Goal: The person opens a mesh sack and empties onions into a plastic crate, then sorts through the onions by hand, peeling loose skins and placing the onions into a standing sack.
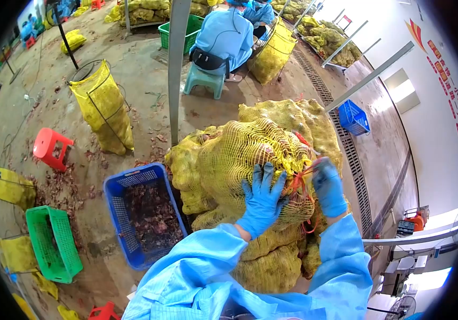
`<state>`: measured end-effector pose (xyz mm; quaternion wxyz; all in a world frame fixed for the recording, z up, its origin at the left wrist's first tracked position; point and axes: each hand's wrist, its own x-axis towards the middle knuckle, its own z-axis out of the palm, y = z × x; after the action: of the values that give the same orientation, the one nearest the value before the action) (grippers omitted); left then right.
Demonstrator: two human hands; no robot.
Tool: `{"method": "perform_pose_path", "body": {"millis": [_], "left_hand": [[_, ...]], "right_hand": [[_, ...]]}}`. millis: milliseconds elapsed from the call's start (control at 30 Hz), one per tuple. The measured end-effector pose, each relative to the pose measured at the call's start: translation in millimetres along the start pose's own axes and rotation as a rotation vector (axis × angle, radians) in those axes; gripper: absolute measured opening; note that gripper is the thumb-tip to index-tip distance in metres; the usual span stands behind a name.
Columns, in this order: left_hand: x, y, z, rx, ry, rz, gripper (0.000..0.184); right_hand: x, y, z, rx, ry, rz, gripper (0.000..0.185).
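The left hand (263, 202) lies open on the yellow bag (231, 160), atop other bags (271, 269). The right hand (328, 189) (a bit blurry) is curled, pinching 1 red string (297, 182). Steady pressing and gentle, even pulling should work best.

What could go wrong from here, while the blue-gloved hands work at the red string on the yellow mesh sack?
The thin red string might slip from the right blue-gloved hand, leaving the sack's gathered neck loose. The bulging yellow mesh sack lies on top of other filled yellow mesh sacks, so a hard pull could shift it. If it slid left, it might fall into the rectangular blue plastic basket close by.
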<state>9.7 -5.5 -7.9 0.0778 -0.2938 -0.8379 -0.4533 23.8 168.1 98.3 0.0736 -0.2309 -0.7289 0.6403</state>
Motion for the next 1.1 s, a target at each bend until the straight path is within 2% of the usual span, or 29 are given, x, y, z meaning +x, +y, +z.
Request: {"method": "perform_pose_path", "body": {"millis": [67, 100, 133, 200, 233, 267, 333, 367, 467, 500, 567, 600, 667, 733, 767, 800, 867, 900, 933, 1000, 1033, 1067, 1100], "left_hand": [[-4, -1, 1, 0.030, 0.023, 0.027, 0.073], [-3, -1, 1, 0.029, 0.020, 0.027, 0.073], [-2, 1, 1, 0.024, 0.018, 0.019, 0.073], [-3, 1, -1, 0.017, 0.008, 0.017, 0.074], [-2, 2, -2, 0.024, -0.001, 0.014, 0.075], [-1, 2, -2, 0.031, -0.007, 0.013, 0.075], [-1, 2, -2, 0.022, -0.013, 0.007, 0.075], [-2, 2, -3, 0.013, -0.029, -0.005, 0.075], [-3, 0, -5, 0.041, -0.034, 0.005, 0.076], [-3, -1, -5, 0.046, -0.031, 0.011, 0.076], [-4, -1, -3, 0.037, -0.004, 0.009, 0.075], [-5, -1, -2, 0.034, -0.002, 0.006, 0.075], [-6, -2, -2, 0.032, 0.016, 0.009, 0.072], [-5, -4, -4, 0.025, 0.021, 0.012, 0.071], [-7, -5, -5, 0.020, 0.007, 0.017, 0.070], [-8, -5, -3, 0.018, -0.001, 0.019, 0.070], [-11, -6, 2, 0.038, 0.035, 0.050, 0.069], [-10, -6, 2, 0.017, 0.044, 0.059, 0.069], [-9, -6, 3, 0.020, 0.045, 0.065, 0.069], [-12, -4, 3, 0.051, 0.022, 0.038, 0.070], [-14, -3, 2, 0.051, 0.021, 0.037, 0.070], [-14, -3, 1, 0.053, -0.003, 0.031, 0.070], [-14, -3, 0, 0.056, -0.024, 0.028, 0.071]], "right_hand": [[6, 5, -34, 0.780, -0.082, -0.051, 0.011], [-6, -10, -20, 0.713, 0.060, -0.004, 0.013], [-8, -16, -22, 0.709, 0.062, -0.001, 0.013], [-12, -22, -31, 0.651, -0.051, 0.146, 0.013], [-10, -20, -37, 0.397, -0.142, 0.105, 0.019], [-13, -18, -38, 0.394, -0.141, 0.101, 0.019], [-31, -29, -13, -0.643, -0.145, -0.003, 0.032], [-41, -48, 1, -1.223, -0.199, -0.147, 0.040], [-43, -42, 21, -1.462, -0.282, -0.227, 0.036], [-42, -37, 19, -1.458, -0.276, -0.233, 0.036], [-44, -30, 8, -0.939, -0.228, 0.075, 0.028], [-51, -32, 5, -0.944, -0.230, 0.076, 0.028], [-73, -42, -2, 0.012, -0.036, 0.086, 0.023], [-105, -51, -23, 0.157, 0.127, -0.050, 0.027], [-112, -47, -30, 0.283, 0.067, -0.066, 0.018], [-114, -47, -29, 0.285, 0.075, -0.063, 0.018], [-110, -50, -23, 0.651, 0.025, 0.032, 0.020], [-104, -49, -25, 0.521, 0.045, -0.012, 0.023], [-99, -50, -30, 0.526, 0.045, -0.018, 0.023], [-94, -51, -43, 0.346, 0.172, 0.004, 0.022], [-86, -54, -55, 0.109, 0.232, -0.046, 0.019], [-76, -56, -64, 0.109, 0.230, -0.049, 0.019], [-66, -58, -70, -0.160, 0.296, -0.137, 0.017]]}}
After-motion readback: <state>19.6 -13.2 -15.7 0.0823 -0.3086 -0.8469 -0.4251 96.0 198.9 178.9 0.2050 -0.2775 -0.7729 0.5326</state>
